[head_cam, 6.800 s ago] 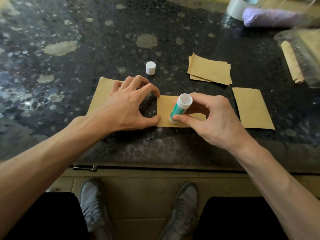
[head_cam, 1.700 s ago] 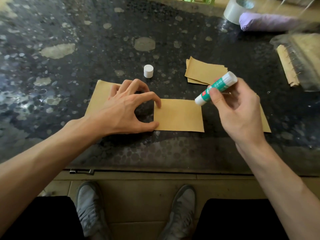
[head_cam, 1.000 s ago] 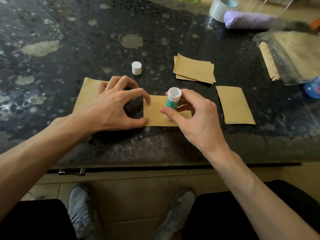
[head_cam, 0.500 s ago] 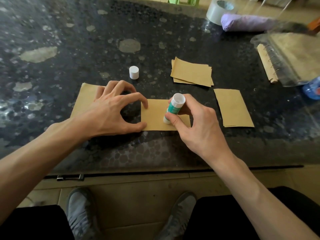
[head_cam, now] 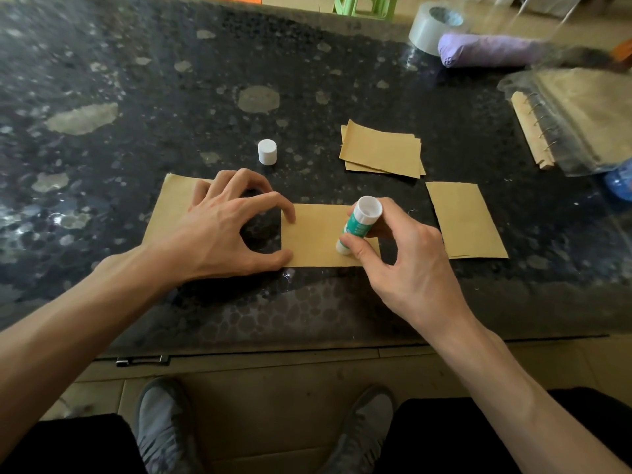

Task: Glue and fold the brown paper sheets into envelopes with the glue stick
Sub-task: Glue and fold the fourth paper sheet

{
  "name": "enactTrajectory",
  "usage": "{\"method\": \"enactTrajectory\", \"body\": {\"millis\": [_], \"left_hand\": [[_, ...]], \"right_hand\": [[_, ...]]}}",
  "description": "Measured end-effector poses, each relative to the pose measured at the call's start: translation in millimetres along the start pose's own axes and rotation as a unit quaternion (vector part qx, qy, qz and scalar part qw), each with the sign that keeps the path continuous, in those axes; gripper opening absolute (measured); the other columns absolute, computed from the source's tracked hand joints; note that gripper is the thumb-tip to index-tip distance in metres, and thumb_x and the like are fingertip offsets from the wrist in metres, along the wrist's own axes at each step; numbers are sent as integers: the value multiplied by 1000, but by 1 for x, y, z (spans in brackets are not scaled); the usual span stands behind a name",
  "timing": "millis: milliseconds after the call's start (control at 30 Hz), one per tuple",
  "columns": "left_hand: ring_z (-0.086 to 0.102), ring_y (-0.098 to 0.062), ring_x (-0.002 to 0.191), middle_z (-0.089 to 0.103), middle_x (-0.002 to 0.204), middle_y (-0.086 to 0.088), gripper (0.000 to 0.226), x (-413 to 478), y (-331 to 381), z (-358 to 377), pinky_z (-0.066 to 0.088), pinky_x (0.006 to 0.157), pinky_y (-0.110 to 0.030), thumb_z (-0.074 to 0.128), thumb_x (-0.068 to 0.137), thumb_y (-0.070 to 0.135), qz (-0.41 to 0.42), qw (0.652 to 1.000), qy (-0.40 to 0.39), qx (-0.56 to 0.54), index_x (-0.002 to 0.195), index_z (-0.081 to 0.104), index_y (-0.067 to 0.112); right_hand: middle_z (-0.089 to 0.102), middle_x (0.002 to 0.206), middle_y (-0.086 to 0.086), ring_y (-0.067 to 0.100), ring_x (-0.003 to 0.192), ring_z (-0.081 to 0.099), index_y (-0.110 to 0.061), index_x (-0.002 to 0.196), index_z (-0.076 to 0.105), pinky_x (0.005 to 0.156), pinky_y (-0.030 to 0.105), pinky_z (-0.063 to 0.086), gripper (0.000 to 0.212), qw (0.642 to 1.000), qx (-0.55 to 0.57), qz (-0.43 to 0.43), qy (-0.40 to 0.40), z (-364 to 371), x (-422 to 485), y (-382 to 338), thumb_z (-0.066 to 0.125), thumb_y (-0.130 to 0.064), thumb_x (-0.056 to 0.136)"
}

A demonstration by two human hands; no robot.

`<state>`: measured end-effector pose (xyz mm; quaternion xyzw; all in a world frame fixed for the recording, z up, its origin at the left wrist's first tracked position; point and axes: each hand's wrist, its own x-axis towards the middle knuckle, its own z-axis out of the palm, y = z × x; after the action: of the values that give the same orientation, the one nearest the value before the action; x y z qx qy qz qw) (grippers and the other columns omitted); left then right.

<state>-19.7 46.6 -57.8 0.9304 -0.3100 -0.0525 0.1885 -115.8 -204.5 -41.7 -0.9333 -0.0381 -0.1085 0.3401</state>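
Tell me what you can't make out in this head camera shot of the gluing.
Head view:
- Glue stick tip: partly covered by the right hand thumb.
- Glue on the middle sheet: too faint.
- Left sheet: partly under the left hand.
- Blue object: cut off by the right edge.
- Stick label: too small.

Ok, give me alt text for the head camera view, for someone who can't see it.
A person's right hand holds an uncapped glue stick tip-down on a brown paper sheet while the left hand steadies its left edge on a dark speckled table. Its white cap and more brown sheets lie beyond.
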Motion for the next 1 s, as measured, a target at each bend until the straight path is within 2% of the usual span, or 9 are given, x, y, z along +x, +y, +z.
{"method": "enactTrajectory", "body": {"millis": [267, 467, 667, 867, 1000], "left_hand": [[24, -7, 135, 34, 128, 21, 58, -1, 2, 1, 15, 106, -33, 54, 69, 83, -2, 1000, 8, -4, 121, 54, 57], [26, -5, 133, 35, 127, 22, 58, -2, 3, 1, 15, 105, -31, 53, 69, 82, -2, 1000, 16, -1, 121, 55, 56], [27, -6, 134, 35, 127, 22, 58, -2, 2, 1, 16, 106, -31, 54, 70, 83, 0, 1000, 17, 2, 122, 54, 57], [26, -6, 133, 34, 128, 22, 58, -2, 2, 2, 16, 106, -31, 53, 70, 83, 1, 1000, 16, 0, 122, 53, 57], [26, -6, 133, 34, 129, 21, 59, -2, 1, 2, 17, 106, -32, 52, 71, 84, 1, 1000, 14, 1, 122, 53, 56]], "right_hand": [[68, 114, -9, 0, 103, 59, -15, 127, 63, 84, 1, 43, 39, 1000, -2, 7, 3, -5, -2, 6, 73, -36, 95], [69, 112, -9, 2, 103, 63, -16, 126, 63, 85, 7, 49, 40, 1000, 1, 15, 2, -8, -4, 8, 70, -39, 94], [70, 111, -7, 6, 101, 65, -15, 126, 64, 86, 19, 53, 41, 1000, -8, 13, 2, -11, -4, 10, 68, -41, 95], [70, 112, -8, 3, 100, 63, -15, 127, 64, 85, 4, 45, 41, 1000, -25, 13, -1, -14, -5, 11, 68, -39, 94], [69, 112, -8, 2, 100, 62, -17, 127, 63, 86, 2, 44, 42, 999, -37, 17, -7, -17, -6, 13, 66, -42, 94]]}}
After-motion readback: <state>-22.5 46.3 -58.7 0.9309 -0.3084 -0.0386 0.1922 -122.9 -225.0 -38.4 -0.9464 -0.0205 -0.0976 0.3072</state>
